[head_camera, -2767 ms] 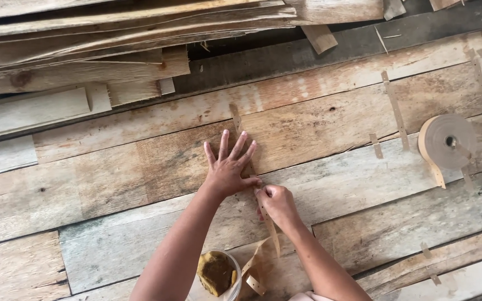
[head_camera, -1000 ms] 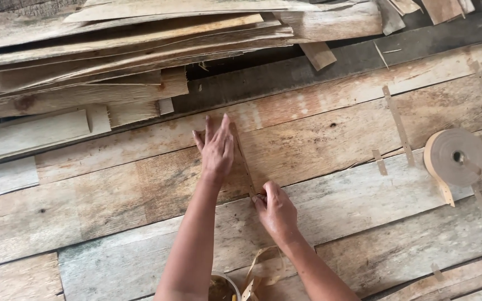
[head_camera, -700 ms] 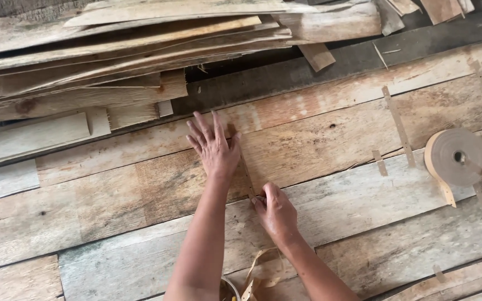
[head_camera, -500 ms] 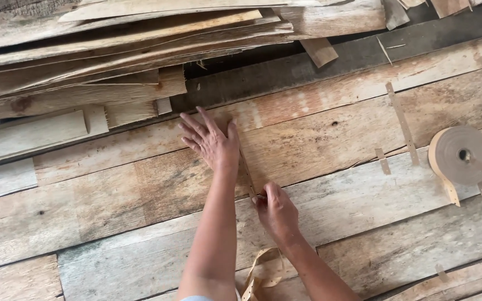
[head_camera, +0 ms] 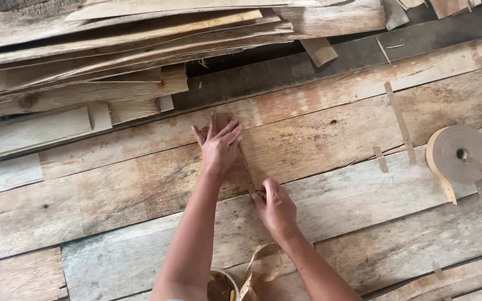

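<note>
My left hand (head_camera: 218, 146) lies flat, fingers spread, on a sheet of thin wood veneer (head_camera: 330, 134), pressing the far end of a narrow brown paper tape strip (head_camera: 246, 167). My right hand (head_camera: 274, 207) pinches the near end of that same strip against the veneer, just below the left hand. The strip runs across a seam between two veneer pieces. Loose tape curls (head_camera: 263, 267) trail near my right forearm.
A roll of brown paper tape (head_camera: 457, 156) lies at the right. Other taped strips (head_camera: 400, 122) cross the seams. A stack of veneer sheets (head_camera: 112, 50) is piled along the far left. A small pot (head_camera: 221, 285) sits at the bottom edge between my arms.
My left hand slid away from me along the tape strip and spread flat. My right hand stayed pinched on the near end. The view shifted slightly.
</note>
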